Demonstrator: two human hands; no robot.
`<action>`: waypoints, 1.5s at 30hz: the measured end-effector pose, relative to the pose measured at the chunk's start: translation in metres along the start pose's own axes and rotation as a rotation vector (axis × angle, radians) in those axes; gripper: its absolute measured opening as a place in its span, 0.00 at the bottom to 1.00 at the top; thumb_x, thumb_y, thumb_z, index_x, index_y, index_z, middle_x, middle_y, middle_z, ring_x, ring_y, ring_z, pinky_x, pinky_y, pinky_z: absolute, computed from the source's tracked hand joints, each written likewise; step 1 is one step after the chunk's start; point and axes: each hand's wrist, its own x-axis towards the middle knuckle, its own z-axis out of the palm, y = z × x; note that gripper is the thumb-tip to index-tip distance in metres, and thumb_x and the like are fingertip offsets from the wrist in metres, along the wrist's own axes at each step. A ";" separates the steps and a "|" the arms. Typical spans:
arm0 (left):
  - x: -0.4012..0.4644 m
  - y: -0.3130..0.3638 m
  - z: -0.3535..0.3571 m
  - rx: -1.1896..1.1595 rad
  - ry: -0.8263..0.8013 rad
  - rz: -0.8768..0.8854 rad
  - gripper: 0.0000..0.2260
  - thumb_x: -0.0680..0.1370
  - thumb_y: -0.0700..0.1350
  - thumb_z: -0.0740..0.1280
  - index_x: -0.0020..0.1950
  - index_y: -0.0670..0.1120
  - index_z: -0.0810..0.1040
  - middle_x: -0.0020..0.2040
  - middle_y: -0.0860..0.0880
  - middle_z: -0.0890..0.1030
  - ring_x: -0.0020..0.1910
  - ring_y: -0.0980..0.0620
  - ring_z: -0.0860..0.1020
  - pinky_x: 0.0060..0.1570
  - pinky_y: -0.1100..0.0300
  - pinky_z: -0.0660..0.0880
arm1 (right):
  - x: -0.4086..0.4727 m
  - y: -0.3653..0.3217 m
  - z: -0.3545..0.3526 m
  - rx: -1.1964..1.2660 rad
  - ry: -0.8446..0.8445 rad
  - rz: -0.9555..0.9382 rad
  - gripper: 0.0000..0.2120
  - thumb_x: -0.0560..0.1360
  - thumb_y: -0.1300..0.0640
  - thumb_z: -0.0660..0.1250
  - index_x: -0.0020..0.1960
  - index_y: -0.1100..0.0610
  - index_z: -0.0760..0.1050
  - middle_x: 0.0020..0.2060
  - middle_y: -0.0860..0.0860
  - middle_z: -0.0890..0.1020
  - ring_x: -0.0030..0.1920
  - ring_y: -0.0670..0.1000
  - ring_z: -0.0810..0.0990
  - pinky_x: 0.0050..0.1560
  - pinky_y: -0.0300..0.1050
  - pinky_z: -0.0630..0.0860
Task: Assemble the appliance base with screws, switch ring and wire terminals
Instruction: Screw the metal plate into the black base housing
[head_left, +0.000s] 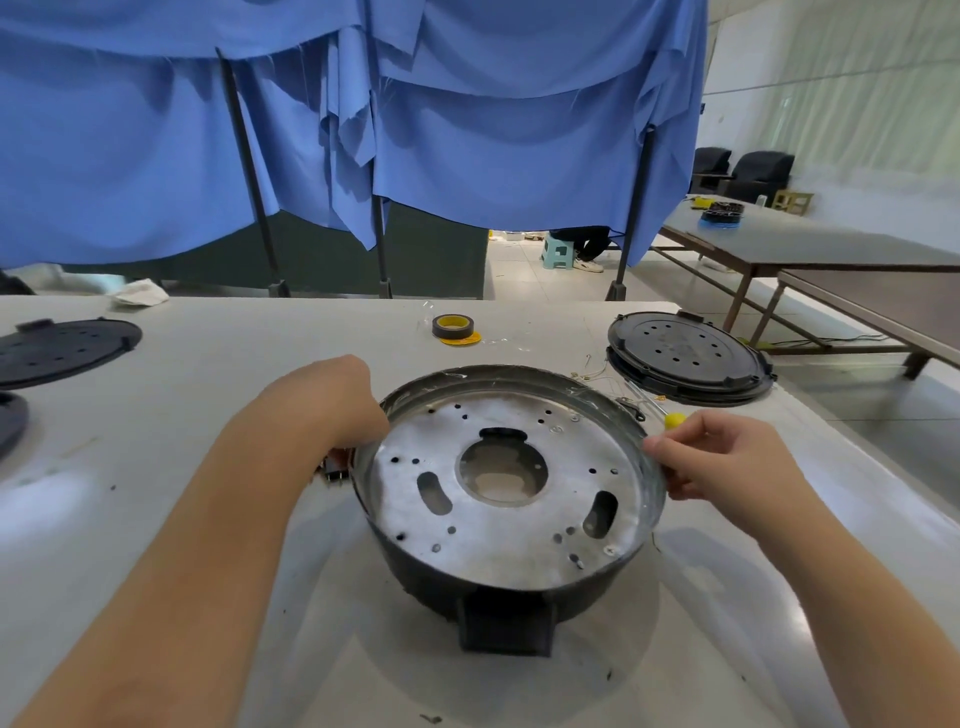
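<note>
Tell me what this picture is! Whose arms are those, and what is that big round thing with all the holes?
There is just one picture, taken by a camera worn on a person's head, so you look down at their own arms. The round thing is an appliance base: a black shell with a shiny metal plate full of holes inside. The left hand is at its left rim, though what its fingers do there is hidden. The right hand pinches the right rim. On the white table behind it lie a roll of tape, a black round cover, some thin wires and a yellow-handled tool. Blue cloth hangs at the back.
</note>
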 end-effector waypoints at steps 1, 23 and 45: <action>0.000 0.000 0.000 -0.007 -0.005 0.000 0.05 0.71 0.40 0.64 0.40 0.40 0.77 0.32 0.43 0.83 0.35 0.44 0.84 0.42 0.51 0.82 | 0.000 0.000 0.000 -0.022 0.028 -0.037 0.06 0.70 0.63 0.74 0.37 0.62 0.79 0.28 0.54 0.83 0.27 0.48 0.81 0.28 0.36 0.77; 0.014 0.009 0.031 -0.021 0.277 -0.066 0.10 0.76 0.43 0.62 0.35 0.45 0.68 0.32 0.47 0.73 0.30 0.50 0.69 0.28 0.60 0.61 | -0.002 0.004 0.006 -0.037 0.131 -0.228 0.06 0.71 0.61 0.74 0.37 0.59 0.78 0.28 0.52 0.82 0.27 0.47 0.81 0.29 0.36 0.78; -0.041 0.034 -0.015 0.165 0.027 0.265 0.19 0.76 0.64 0.63 0.45 0.47 0.77 0.40 0.51 0.78 0.39 0.55 0.75 0.35 0.61 0.70 | 0.003 0.010 0.003 -0.086 0.179 -0.211 0.06 0.71 0.61 0.74 0.37 0.56 0.78 0.28 0.50 0.82 0.27 0.46 0.80 0.29 0.38 0.77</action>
